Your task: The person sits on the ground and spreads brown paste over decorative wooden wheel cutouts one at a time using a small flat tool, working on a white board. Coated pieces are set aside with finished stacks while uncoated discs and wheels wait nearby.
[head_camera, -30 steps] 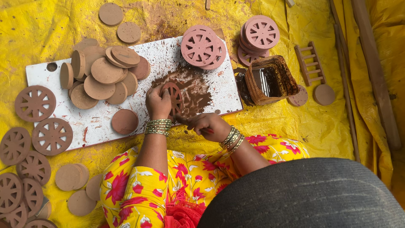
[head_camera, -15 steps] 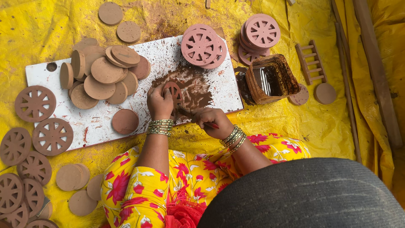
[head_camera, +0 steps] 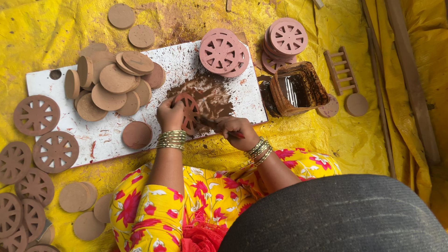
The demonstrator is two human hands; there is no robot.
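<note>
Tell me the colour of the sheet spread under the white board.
Yellow, stained brown in places; the sheet shows clearly in the head view around the white board.

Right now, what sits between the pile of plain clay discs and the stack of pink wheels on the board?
In the head view, only bare white board lies between the plain discs and pink wheels.

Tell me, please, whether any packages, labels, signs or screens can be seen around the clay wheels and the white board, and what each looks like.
None in view: no package, label, sign or screen.
Nearest to a container: an open rectangular brown clay tub, dark liquid inside, on the yellow sheet right of the white board.
</note>
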